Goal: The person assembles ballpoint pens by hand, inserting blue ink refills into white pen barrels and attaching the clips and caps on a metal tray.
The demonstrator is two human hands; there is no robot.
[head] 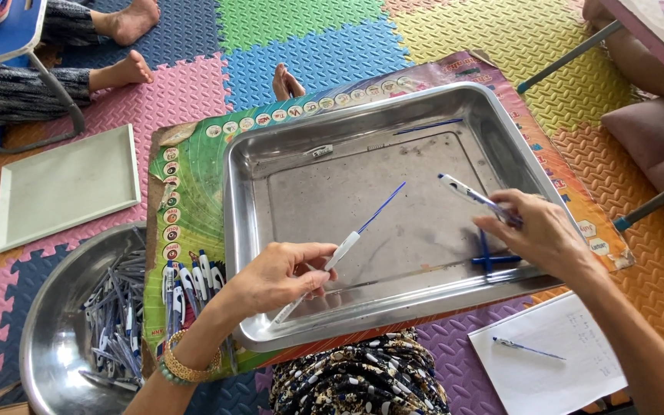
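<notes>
One steel tray (270, 165); one round bowl (48, 338); two hands (278, 277).

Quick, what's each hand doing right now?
Left hand: closed on a pen barrel with blue refill.
Right hand: closed on a white pen.

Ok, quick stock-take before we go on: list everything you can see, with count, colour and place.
Steel tray: one, silver, centre, on a colourful printed board.
Loose refills: two or so, blue, crossed at tray's right edge; another at the far wall.
Small clip part: one, white, tray's far left.
Round bowl: one, silver, lower left, full of pen parts.
Assembled pens: several, blue and white, beside the bowl.
Flat tray: one, white, left on floor mat.
Paper sheet: one, white, lower right, a pen on it.
Another person's feet: two, upper left.
Left hand: holds a white barrel with a blue refill.
Right hand: holds a white pen part.
</notes>
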